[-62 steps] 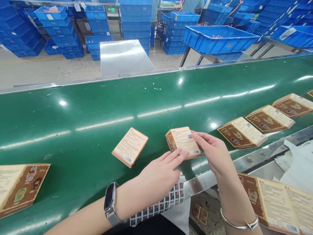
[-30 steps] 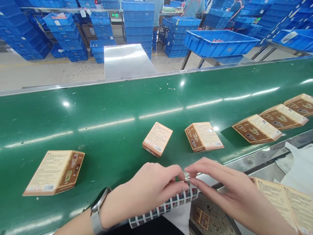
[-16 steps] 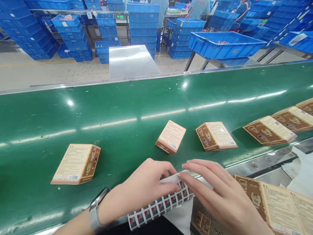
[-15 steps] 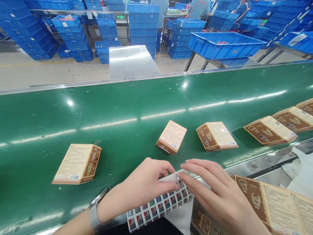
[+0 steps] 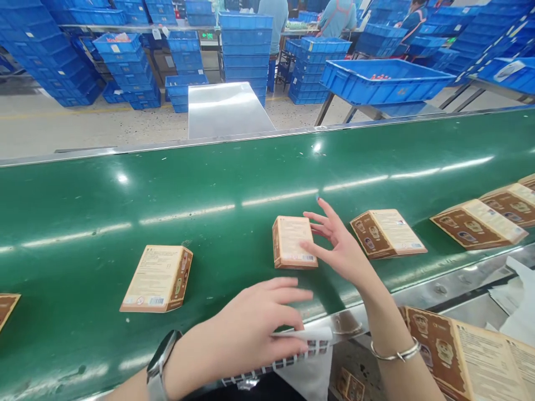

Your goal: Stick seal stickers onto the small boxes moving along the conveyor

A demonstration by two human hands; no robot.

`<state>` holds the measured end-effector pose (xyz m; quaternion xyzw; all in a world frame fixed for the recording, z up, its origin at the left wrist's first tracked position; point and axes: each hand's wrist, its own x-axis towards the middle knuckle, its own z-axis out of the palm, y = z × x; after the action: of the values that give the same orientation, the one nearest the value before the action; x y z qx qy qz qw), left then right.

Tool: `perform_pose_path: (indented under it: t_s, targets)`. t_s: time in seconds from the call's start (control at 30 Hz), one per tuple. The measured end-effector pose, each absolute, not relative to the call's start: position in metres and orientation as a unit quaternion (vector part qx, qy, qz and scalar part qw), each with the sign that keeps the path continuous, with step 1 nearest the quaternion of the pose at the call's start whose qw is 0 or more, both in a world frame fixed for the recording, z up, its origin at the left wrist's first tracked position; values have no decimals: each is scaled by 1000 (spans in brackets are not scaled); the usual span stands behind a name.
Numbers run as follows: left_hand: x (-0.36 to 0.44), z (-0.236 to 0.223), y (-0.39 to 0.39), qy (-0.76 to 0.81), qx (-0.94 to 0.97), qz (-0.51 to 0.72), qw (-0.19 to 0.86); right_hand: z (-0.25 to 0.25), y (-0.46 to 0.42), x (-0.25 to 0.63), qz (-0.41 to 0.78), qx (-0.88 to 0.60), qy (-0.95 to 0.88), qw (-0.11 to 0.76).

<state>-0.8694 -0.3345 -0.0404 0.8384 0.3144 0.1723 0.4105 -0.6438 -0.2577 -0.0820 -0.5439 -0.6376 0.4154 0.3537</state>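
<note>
My left hand (image 5: 254,317), a watch on its wrist, pinches a curled sticker sheet (image 5: 315,335) between thumb and fingers. The sheet has a white back and a grid of small printed pictures, mostly under my hand. My right hand (image 5: 340,242) reaches over the green belt to a small cream and brown cardboard box (image 5: 292,239). Its thumb lies on the printed face and other fingers are at the right edge, gripping the box there. The index finger points up and away, with a tiny blue and red sticker (image 5: 317,197) on its tip.
On the green conveyor belt (image 5: 188,184) lie another box (image 5: 156,275) to the left and several on the right, one being a box (image 5: 388,234). Flat cardboard pieces (image 5: 472,351) rest near the right. Beyond stand a metal table (image 5: 228,111) and a blue crate (image 5: 384,83).
My right hand has left the sticker sheet and moved forward to the middle box, which has turned straighter. The other boxes have shifted right. My left hand keeps the sheet.
</note>
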Motion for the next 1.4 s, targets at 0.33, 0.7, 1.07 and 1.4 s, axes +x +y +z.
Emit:
perform_pose_path:
  t_s: [0.33, 0.7, 1.07, 1.4]
  targets:
    - [-856, -68, -322, 299, 905, 109, 284, -70, -275, -659, 437, -640, -396, 492]
    - [-830, -68, -308, 286, 905, 124, 289, -72, -268, -654, 402, -679, -350, 506]
    - [-811, -61, -296, 272, 918, 96, 272, -79, -264, -644, 270, -722, -430, 470]
    - [-802, -61, -290, 276, 899, 156, 303, -70, -263, -617, 199, -711, -433, 517]
